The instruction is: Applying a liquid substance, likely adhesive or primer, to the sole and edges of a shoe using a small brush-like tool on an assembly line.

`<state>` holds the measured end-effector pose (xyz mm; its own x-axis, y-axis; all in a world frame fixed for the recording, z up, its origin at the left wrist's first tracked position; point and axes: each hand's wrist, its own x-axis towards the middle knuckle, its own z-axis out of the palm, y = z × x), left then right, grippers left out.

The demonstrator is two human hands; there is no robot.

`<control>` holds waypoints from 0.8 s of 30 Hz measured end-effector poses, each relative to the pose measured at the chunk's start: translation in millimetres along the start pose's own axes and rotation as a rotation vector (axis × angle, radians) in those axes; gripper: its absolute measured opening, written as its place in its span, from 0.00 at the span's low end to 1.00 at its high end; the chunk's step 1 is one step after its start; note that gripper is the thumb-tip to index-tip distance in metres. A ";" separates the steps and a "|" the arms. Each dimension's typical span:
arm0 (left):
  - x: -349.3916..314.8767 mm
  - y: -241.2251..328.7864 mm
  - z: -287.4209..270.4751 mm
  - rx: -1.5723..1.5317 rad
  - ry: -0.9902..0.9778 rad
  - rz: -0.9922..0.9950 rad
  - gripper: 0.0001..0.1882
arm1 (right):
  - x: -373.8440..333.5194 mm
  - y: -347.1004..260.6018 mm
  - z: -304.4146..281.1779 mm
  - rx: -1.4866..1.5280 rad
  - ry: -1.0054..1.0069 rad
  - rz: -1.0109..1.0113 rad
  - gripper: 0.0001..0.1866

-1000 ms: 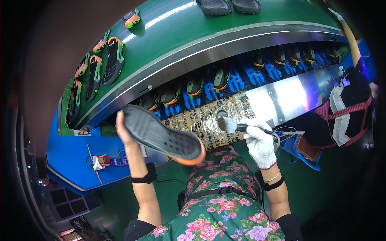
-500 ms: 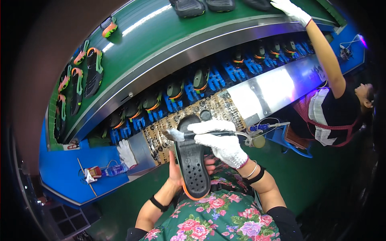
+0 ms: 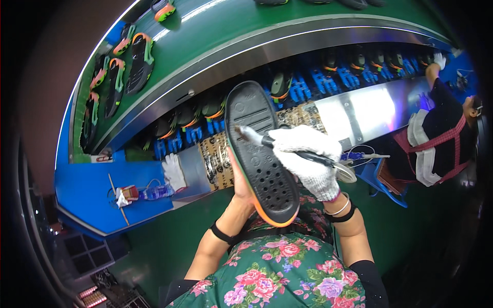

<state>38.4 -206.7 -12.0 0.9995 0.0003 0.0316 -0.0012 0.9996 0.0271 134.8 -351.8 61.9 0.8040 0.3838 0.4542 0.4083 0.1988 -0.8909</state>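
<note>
A black shoe sole (image 3: 250, 109) with an orange rim at its heel and a field of small holes lies along my left hand (image 3: 240, 178). That hand is bare and grips the sole from below and along its left edge; the sole hides most of its fingers. My right hand (image 3: 309, 158), in a white knit glove, is closed around a black-handled brush (image 3: 250, 135). The brush's pale bristles meet the sole's upper face near the ridges, and a light tube or cord trails from the handle's end.
Ahead runs a green conveyor belt (image 3: 203, 43) bearing shoe parts. Below it, blue holders (image 3: 300, 91) carry several more. A taped cardboard strip (image 3: 218, 161) covers the ledge. At left, a white glove (image 3: 173, 172) and bottle (image 3: 154, 193) rest on a blue table. A co-worker (image 3: 436, 133) sits at right.
The sole has come up closer to the camera in my left hand. The brush now touches its upper face, tilted down to the right. The co-worker's gloved hand has left the belt for the holders.
</note>
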 end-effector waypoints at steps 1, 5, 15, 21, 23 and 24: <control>0.7 -2.4 5.3 0.070 0.075 0.058 0.42 | -1.7 6.6 -4.9 -0.003 -0.036 -0.041 0.10; -5.0 -2.0 4.4 0.166 0.124 0.087 0.44 | 1.9 7.4 -4.1 -0.263 -0.079 -0.230 0.14; -14.7 -22.1 -10.6 0.779 0.528 -0.057 0.57 | -10.7 5.0 15.5 -0.511 -0.239 -0.375 0.24; -19.0 -13.8 -35.6 0.317 0.208 -0.007 0.57 | -2.0 -1.8 4.1 -0.328 -0.049 -0.196 0.17; -14.2 -11.4 -32.8 0.279 0.147 -0.011 0.58 | -5.3 7.0 7.1 -0.444 -0.147 -0.286 0.21; -14.0 -9.2 -44.5 -0.211 -0.129 -0.001 0.58 | -8.8 4.8 13.3 -0.534 -0.221 -0.322 0.22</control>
<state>25.8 -214.7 -57.2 0.9872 0.0094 0.1593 0.0200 0.9831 -0.1819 124.0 -342.2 53.6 0.5210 0.5675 0.6376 0.8178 -0.1180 -0.5632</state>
